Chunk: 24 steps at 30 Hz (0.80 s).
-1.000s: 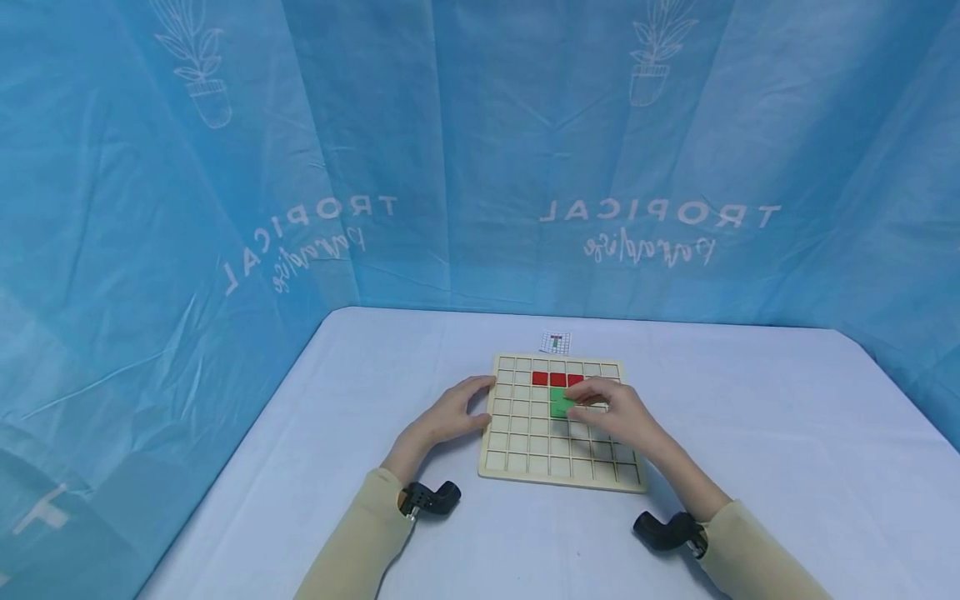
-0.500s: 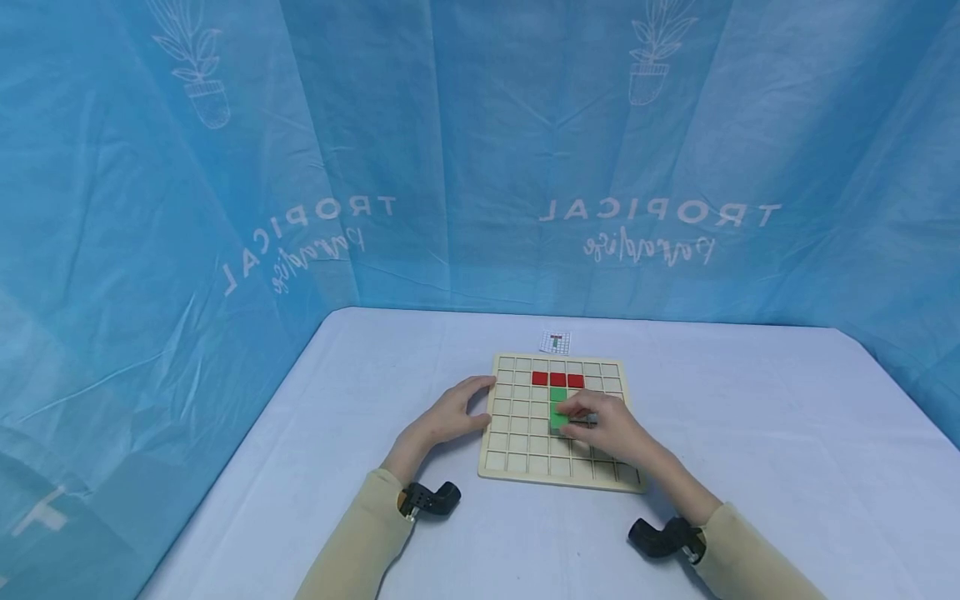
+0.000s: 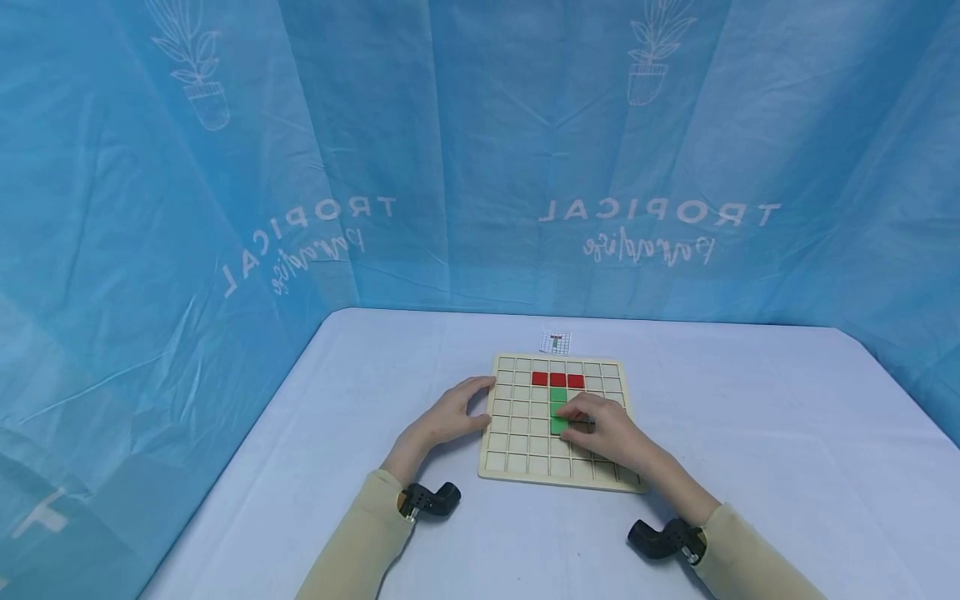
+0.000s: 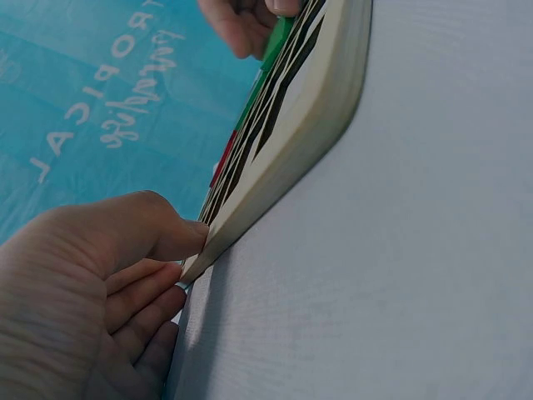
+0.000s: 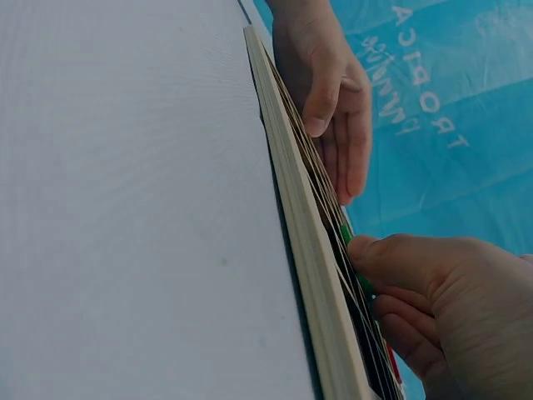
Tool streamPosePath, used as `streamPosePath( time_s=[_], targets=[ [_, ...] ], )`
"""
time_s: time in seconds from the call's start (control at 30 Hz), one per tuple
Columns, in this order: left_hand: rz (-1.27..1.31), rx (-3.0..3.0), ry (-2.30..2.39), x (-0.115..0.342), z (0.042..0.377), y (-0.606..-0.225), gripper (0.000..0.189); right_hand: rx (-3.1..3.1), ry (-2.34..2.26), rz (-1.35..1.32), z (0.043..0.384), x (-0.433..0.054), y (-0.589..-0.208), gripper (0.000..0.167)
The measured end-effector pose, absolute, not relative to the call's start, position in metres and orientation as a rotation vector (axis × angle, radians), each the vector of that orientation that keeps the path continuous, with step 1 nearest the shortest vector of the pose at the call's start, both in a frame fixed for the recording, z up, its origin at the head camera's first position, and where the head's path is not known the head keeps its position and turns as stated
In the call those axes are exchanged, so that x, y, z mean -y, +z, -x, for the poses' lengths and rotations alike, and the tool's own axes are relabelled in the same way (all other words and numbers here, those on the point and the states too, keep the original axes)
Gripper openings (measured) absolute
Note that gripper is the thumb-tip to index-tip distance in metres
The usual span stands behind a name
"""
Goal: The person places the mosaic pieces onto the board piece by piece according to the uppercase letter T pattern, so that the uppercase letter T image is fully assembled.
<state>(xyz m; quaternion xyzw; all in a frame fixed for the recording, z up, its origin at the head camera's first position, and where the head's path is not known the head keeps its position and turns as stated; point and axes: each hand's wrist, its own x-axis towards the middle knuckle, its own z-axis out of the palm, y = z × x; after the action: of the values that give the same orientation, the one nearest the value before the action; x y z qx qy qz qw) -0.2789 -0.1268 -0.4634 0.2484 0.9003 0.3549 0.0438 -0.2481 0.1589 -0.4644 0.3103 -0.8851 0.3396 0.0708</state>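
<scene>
A square wooden grid board [image 3: 538, 443] lies on the table. Three red tiles [image 3: 557, 380] form a row in its upper part. Below the middle one, green tiles [image 3: 558, 394] run down in a column. My right hand [image 3: 609, 427] pinches the lowest green tile [image 3: 559, 427] between thumb and fingertips, right at its cell; the left wrist view shows this green tile [image 4: 276, 43] tilted up from the grid. At the board's left edge rests my left hand [image 3: 446, 414], thumb and fingers spread and fairly straight, with the thumb touching the rim in the left wrist view.
Just behind the board lies a small printed card [image 3: 556, 342] with a red and green T pattern on a grid. A white cloth [image 3: 750, 417] covers the table. Blue printed curtains [image 3: 487, 167] hang behind and to the left.
My right hand has moved a little toward me with the green tile, down the column, and lowered it into line below the other green. My left hand has stayed at the board's edge.
</scene>
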Motion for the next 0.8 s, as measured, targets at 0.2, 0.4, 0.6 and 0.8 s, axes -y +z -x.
streamPosePath(
  time_s=[0.2, 0.4, 0.6, 0.8],
  targets=[
    [-0.748, -2.763, 1.065, 0.127, 0.28, -0.464, 0.065, 2.661, 1.04, -0.939, 0.249, -0.159, -0.465, 0.027],
    [-0.74, -2.761, 1.062, 0.127, 0.28, -0.465, 0.065, 2.656, 1.048, -0.949, 0.249, -0.159, -0.467, 0.025],
    [-0.735, -2.759, 1.057, 0.128, 0.28, -0.466, 0.065, 2.613, 1.107, -0.957, 0.249, -0.16, -0.466, 0.025],
    [-0.739, -2.755, 1.077, 0.127, 0.281, -0.466, 0.064, 2.531, 1.416, -0.693, 0.252, -0.176, -0.441, 0.029]
  ],
)
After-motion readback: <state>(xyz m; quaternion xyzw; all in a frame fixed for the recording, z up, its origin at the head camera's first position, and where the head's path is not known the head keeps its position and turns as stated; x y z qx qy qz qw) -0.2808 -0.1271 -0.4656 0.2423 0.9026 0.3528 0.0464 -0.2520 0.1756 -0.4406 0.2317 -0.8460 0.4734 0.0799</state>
